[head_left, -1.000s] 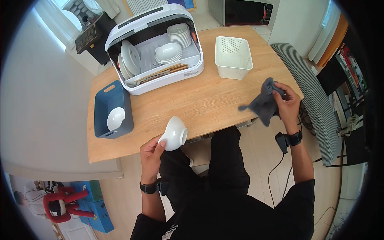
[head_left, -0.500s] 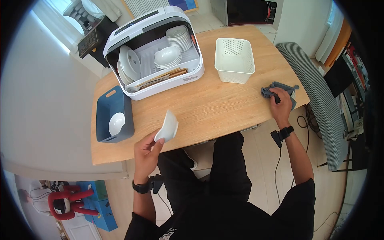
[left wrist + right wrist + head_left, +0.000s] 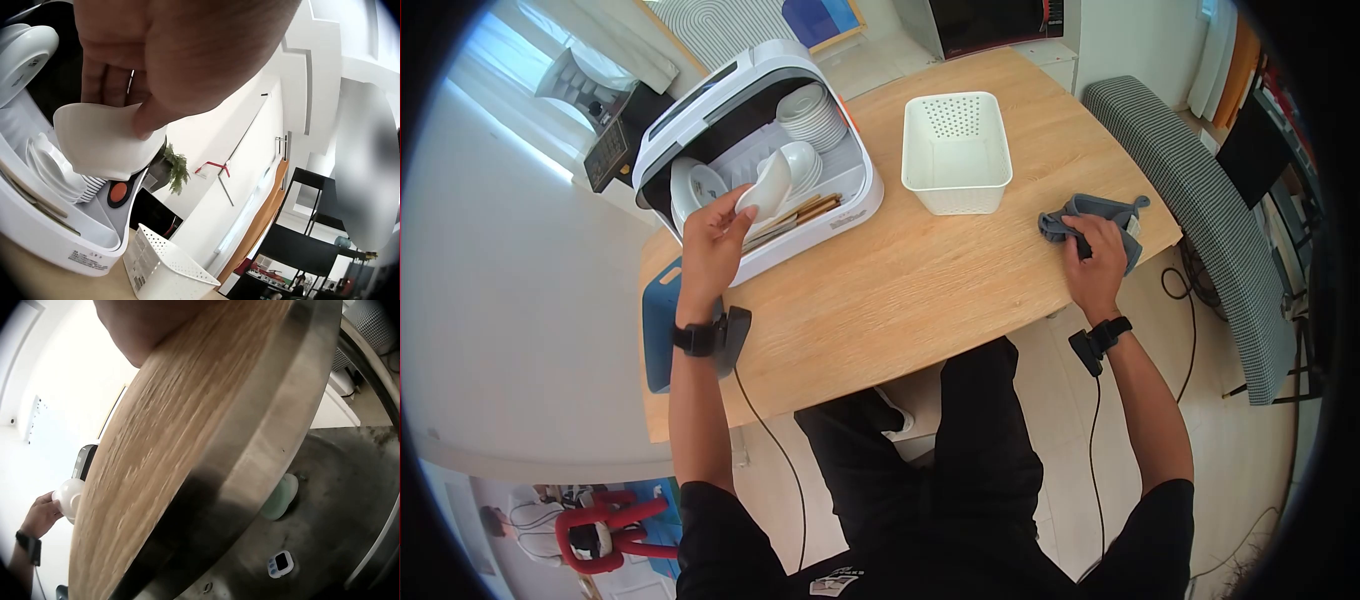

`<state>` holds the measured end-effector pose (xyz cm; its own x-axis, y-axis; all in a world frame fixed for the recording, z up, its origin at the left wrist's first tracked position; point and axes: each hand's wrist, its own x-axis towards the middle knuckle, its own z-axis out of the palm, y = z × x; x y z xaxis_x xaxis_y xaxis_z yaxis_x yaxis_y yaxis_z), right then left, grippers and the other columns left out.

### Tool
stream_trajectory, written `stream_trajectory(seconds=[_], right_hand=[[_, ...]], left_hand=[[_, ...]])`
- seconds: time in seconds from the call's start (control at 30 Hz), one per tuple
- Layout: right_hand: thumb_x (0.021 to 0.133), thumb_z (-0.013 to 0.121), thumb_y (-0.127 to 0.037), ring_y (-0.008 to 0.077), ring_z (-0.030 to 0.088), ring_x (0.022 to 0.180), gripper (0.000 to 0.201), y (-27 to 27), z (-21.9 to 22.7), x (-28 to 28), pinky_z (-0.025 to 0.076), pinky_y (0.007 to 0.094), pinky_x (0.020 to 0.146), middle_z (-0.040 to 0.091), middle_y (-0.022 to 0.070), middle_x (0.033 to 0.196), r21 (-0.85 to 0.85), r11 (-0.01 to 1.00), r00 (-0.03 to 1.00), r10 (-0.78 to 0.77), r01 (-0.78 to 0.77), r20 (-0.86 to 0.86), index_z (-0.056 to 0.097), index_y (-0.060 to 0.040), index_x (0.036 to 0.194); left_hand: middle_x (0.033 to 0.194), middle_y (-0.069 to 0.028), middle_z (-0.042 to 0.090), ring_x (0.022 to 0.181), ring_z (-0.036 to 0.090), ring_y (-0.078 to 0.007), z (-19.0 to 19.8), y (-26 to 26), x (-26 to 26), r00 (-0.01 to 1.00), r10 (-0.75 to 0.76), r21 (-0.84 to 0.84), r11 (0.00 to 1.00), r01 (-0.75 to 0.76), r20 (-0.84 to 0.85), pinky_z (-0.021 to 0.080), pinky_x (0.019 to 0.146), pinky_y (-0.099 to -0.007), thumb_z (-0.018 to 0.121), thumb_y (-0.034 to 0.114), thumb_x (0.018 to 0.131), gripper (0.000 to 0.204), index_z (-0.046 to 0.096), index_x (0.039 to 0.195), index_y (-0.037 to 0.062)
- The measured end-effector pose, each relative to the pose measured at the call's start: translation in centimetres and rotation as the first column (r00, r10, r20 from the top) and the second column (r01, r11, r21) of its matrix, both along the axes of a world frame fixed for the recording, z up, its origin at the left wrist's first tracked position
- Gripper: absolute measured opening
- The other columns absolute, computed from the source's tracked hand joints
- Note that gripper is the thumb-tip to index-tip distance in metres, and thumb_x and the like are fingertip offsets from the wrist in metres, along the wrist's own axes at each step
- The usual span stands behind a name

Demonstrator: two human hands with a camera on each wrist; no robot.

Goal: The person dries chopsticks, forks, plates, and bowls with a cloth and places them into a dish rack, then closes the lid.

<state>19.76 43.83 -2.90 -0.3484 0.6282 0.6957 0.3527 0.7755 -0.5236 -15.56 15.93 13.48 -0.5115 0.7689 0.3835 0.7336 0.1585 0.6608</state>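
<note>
My left hand [image 3: 715,250] pinches a white bowl [image 3: 765,188] by its rim, thumb on one side and fingers on the other. The bowl is tilted on its side over the front of the dish dryer [image 3: 865,200]. In the left wrist view the bowl [image 3: 103,140] hangs above the stacked bowls [image 3: 53,165]. At the table's right edge, my right hand [image 3: 1097,262] lies on a crumpled grey cloth [image 3: 1125,213], its fingers and thumb bent around a fold. The right wrist view hides the cloth.
The dryer holds plates [image 3: 698,187], a stack of small dishes [image 3: 812,118] and cutlery [image 3: 812,208]. A white perforated basket [image 3: 957,185] stands on the wooden table [image 3: 880,300]. Left, my forearm partly covers a blue bin [image 3: 658,330]. A checked bench [image 3: 1190,210] stands right.
My left hand has carried the bowl from the table's front edge forward and left to the dryer. My right hand has lowered the cloth onto the table's right edge and stayed there.
</note>
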Motion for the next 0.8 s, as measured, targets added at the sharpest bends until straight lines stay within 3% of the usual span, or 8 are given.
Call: stream_trajectory(seconds=[0.07, 0.1, 0.13, 0.23, 0.37, 0.43, 0.67, 0.8], right_hand=[[0.077, 0.069, 0.005, 0.0315, 0.064, 0.099, 0.028, 0.2, 0.0, 0.0, 0.05, 0.0383, 0.088, 0.068, 0.0125, 0.105, 0.013, 1.0, 1.0, -0.005, 0.005, -0.002, 0.071, -0.0055, 0.102], [0.076, 0.069, 0.004, 0.0309, 0.064, 0.098, 0.029, 0.3, -0.2, -0.1, 0.051, 0.0384, 0.085, 0.069, 0.0112, 0.104, 0.033, 0.999, 1.0, -0.008, 0.009, -0.007, 0.072, -0.0081, 0.102], [0.075, 0.07, 0.002, 0.0302, 0.064, 0.096, 0.03, 0.5, -0.3, 0.0, 0.053, 0.0385, 0.082, 0.069, 0.0098, 0.104, 0.054, 0.998, 1.0, -0.009, 0.01, -0.008, 0.072, -0.0107, 0.102], [0.075, 0.07, 0.002, 0.0305, 0.063, 0.096, 0.03, 0.4, -0.2, 0.0, 0.052, 0.0389, 0.081, 0.069, 0.01, 0.102, 0.05, 0.998, 1.0, -0.024, 0.023, 0.005, 0.073, -0.0106, 0.101], [0.075, 0.07, 0.002, 0.0306, 0.063, 0.094, 0.03, 0.4, -0.3, -0.1, 0.052, 0.0391, 0.08, 0.069, 0.0102, 0.102, 0.06, 0.998, 1.0, -0.013, 0.013, 0.008, 0.073, -0.0102, 0.101], [0.074, 0.07, 0.002, 0.031, 0.063, 0.093, 0.03, 0.5, -0.3, -0.1, 0.052, 0.0393, 0.079, 0.069, 0.0104, 0.102, 0.057, 0.998, 1.0, -0.004, 0.004, -0.001, 0.073, -0.0098, 0.102], [0.075, 0.07, 0.003, 0.0318, 0.063, 0.092, 0.029, 0.4, -0.2, 0.0, 0.051, 0.0397, 0.08, 0.068, 0.011, 0.101, 0.061, 0.998, 1.0, -0.004, 0.004, -0.006, 0.073, -0.0094, 0.101], [0.074, 0.069, 0.006, 0.0334, 0.062, 0.094, 0.031, 0.4, -0.3, 0.0, 0.05, 0.0401, 0.083, 0.068, 0.0143, 0.102, 0.042, 0.999, 1.0, 0.013, -0.012, -0.007, 0.071, -0.0061, 0.102]], left_hand=[[0.091, -0.0086, 0.073, 0.081, 0.063, -0.0091, -0.1, 1.9, -1.1, 0.99, 0.04, -0.028, 0.999, -0.045, -0.138, 0.051, 0.078, -0.0257, 0.064, 0.006, 0.096, 0.029, 0.068, 0.123, -0.0006], [0.089, -0.0157, 0.073, 0.076, 0.067, -0.0164, -0.7, 2.8, -2.2, 0.975, 0.014, -0.001, 1.0, -0.015, -0.222, 0.052, 0.073, -0.0291, 0.064, 0.006, 0.094, 0.029, 0.069, 0.122, 0.0013], [0.089, -0.0157, 0.073, 0.076, 0.067, -0.0164, -1.5, 3.6, -3.1, 0.974, 0.013, 0.004, 1.0, -0.012, -0.226, 0.052, 0.073, -0.0291, 0.064, 0.006, 0.094, 0.029, 0.069, 0.122, 0.0013], [0.089, -0.0255, 0.069, 0.071, 0.065, -0.0364, -2.8, 5.6, -4.1, 0.928, 0.088, -0.026, 0.994, -0.104, -0.361, 0.051, 0.069, -0.0398, 0.066, 0.007, 0.089, 0.031, 0.071, 0.12, 0.0056], [0.087, -0.0259, 0.068, 0.072, 0.065, -0.0395, -3.7, 7.4, -5.1, 0.883, 0.122, -0.032, 0.988, -0.153, -0.454, 0.052, 0.071, -0.0433, 0.065, 0.006, 0.087, 0.032, 0.072, 0.118, 0.0063], [0.086, -0.0259, 0.068, 0.075, 0.066, -0.0415, -4.0, 7.7, -5.0, 0.841, 0.129, -0.111, 0.97, -0.218, -0.525, 0.052, 0.073, -0.0462, 0.064, 0.005, 0.086, 0.033, 0.072, 0.118, 0.0075], [0.084, -0.0243, 0.069, 0.078, 0.067, -0.0414, -6.0, 8.4, -4.9, 0.842, 0.09, -0.089, 0.983, -0.161, -0.532, 0.053, 0.075, -0.0478, 0.064, 0.008, 0.087, 0.031, 0.073, 0.116, 0.0093], [0.087, -0.023, 0.071, 0.083, 0.069, -0.04, -5.8, 9.1, -4.3, 0.852, 0.144, -0.127, 0.963, -0.238, -0.503, 0.054, 0.079, -0.0469, 0.065, 0.017, 0.091, 0.029, 0.073, 0.119, 0.0107]])
